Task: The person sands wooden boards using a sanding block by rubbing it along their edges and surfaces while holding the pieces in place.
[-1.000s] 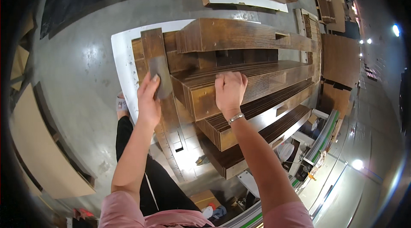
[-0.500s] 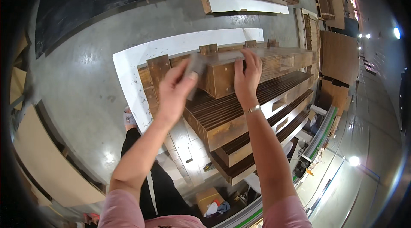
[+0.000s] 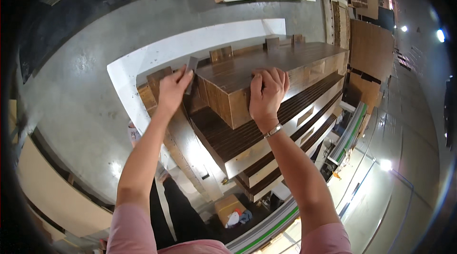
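While curled over the near end of the top wooden box point(image 3: 266, 61), clamps down with four fingers point(image 3: 266, 75) of the right hand point(image 3: 267, 93), knuckles bent, tips on the dark top, palm against the end face; closed on that edge with no gap showing. Pinches, in the left hand point(image 3: 172, 91), a grey block point(image 3: 191, 67) between thumb and closed fingertips, pressed to the box's near left corner. Cannot tell whether abrasive or plain.

Lies topmost on a stepped stack of lower boxes point(image 3: 238, 135) of the same dark wood, long body running away to the far right. Looks heavy and stiff: thick board walls, great length, probably too much for a single hand to lift. Seems smooth along the ribbed dark top, so likely slippery under a flat palm; looks prone to chipping at corners and edges if knocked. Best taken by hooking fingers over an end edge, as at the right hand, or under both long sides, never by the top face alone. Handles easily, by contrast, as to the grey block: small, light-looking, rigid, secure in a pinch.

Outward from the box: upright brown boards point(image 3: 157, 82) just beside its left end, a white sheet point(image 3: 143, 61) under the stack, grey concrete floor point(image 3: 71, 101) beyond, a wristwatch point(image 3: 273, 131) just below its near end.
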`<act>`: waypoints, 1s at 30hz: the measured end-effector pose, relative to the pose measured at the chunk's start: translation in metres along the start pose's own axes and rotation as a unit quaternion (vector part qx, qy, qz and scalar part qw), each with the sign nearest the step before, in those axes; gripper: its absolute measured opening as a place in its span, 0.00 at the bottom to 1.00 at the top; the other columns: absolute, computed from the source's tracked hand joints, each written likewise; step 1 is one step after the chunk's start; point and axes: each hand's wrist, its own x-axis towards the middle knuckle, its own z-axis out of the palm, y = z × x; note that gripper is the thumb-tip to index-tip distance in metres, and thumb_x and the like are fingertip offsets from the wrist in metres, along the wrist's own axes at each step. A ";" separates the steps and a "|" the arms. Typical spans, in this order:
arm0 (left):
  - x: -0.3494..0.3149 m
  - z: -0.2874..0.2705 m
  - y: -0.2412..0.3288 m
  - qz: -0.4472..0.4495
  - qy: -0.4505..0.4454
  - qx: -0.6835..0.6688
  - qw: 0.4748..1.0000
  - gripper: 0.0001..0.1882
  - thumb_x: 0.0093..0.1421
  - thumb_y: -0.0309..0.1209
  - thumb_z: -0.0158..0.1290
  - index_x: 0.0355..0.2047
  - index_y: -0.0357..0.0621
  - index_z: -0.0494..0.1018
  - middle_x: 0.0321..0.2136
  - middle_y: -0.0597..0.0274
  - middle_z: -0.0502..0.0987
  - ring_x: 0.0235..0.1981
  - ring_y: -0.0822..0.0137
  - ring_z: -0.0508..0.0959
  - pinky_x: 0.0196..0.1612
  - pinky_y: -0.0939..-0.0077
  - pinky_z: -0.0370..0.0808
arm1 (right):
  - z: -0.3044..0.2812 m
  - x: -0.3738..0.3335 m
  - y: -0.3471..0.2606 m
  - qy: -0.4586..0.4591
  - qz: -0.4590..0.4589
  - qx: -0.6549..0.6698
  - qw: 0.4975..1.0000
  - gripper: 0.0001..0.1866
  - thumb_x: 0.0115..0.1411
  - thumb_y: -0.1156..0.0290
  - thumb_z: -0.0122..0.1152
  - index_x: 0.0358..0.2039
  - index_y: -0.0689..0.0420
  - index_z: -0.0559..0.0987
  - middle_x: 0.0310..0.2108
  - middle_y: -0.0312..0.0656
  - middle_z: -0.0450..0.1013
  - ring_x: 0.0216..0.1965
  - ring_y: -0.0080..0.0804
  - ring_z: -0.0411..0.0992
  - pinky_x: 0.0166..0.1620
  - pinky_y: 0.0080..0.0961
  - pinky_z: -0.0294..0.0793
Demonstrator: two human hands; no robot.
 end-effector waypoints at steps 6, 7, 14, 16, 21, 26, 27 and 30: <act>0.007 -0.021 0.002 -0.049 -0.039 0.040 0.997 0.25 0.60 0.44 0.58 0.49 0.34 0.74 0.17 0.57 0.71 0.23 0.77 0.66 0.30 0.78 0.68 | 0.006 0.005 -0.009 -0.003 -0.005 0.026 1.000 0.11 0.59 0.66 0.52 0.29 0.58 0.80 0.36 0.39 0.74 0.49 0.44 0.68 0.64 0.49 0.51; -0.001 -0.020 0.016 -0.048 -0.038 0.037 0.997 0.25 0.60 0.44 0.58 0.49 0.34 0.74 0.17 0.57 0.71 0.23 0.77 0.66 0.30 0.78 0.68 | 0.006 0.005 -0.006 0.000 -0.006 0.023 1.000 0.11 0.59 0.66 0.52 0.28 0.58 0.80 0.36 0.39 0.74 0.49 0.43 0.68 0.64 0.49 0.51; -0.086 -0.043 0.102 0.068 -0.213 -0.249 0.942 0.23 0.58 0.29 0.60 0.54 0.37 0.74 0.48 0.53 0.79 0.46 0.66 0.80 0.49 0.77 0.74 | 0.002 0.006 -0.003 0.005 -0.002 0.012 1.000 0.11 0.59 0.66 0.52 0.28 0.56 0.80 0.36 0.38 0.74 0.49 0.43 0.68 0.65 0.49 0.51; -0.076 -0.036 0.096 0.075 -0.133 -0.383 0.911 0.21 0.60 0.29 0.59 0.54 0.36 0.74 0.44 0.64 0.80 0.41 0.77 0.77 0.45 0.82 0.73 | 0.003 0.001 -0.005 0.004 -0.005 0.009 1.000 0.11 0.59 0.66 0.52 0.29 0.56 0.80 0.37 0.38 0.74 0.49 0.42 0.68 0.65 0.49 0.51; -0.078 -0.036 0.088 -0.013 -0.210 -0.445 0.871 0.23 0.62 0.34 0.59 0.55 0.35 0.73 0.46 0.60 0.79 0.46 0.73 0.77 0.51 0.79 0.72 | 0.001 0.005 -0.002 0.006 -0.005 0.004 1.000 0.11 0.59 0.66 0.51 0.28 0.57 0.80 0.36 0.39 0.74 0.49 0.44 0.68 0.64 0.49 0.51; -0.059 -0.038 0.082 -0.021 -0.113 -0.405 0.907 0.29 0.59 0.36 0.61 0.57 0.35 0.69 0.48 0.60 0.76 0.48 0.68 0.76 0.53 0.75 0.72 | 0.002 0.004 -0.002 0.018 -0.011 0.007 1.000 0.12 0.59 0.66 0.51 0.28 0.58 0.79 0.35 0.40 0.73 0.48 0.45 0.67 0.64 0.50 0.52; -0.056 -0.035 0.081 -0.029 -0.096 -0.325 0.940 0.28 0.58 0.35 0.62 0.57 0.36 0.70 0.48 0.60 0.76 0.48 0.67 0.76 0.53 0.74 0.71 | 0.002 0.004 -0.002 0.014 -0.009 0.003 1.000 0.12 0.59 0.66 0.51 0.28 0.58 0.79 0.35 0.41 0.73 0.48 0.45 0.67 0.64 0.50 0.52; -0.076 -0.009 0.101 0.252 -0.046 -0.103 0.961 0.23 0.59 0.34 0.59 0.53 0.38 0.72 0.44 0.54 0.79 0.46 0.62 0.77 0.53 0.71 0.71 | 0.000 0.002 0.002 0.006 -0.004 -0.005 1.000 0.12 0.59 0.65 0.51 0.27 0.58 0.79 0.34 0.41 0.73 0.47 0.46 0.67 0.64 0.50 0.52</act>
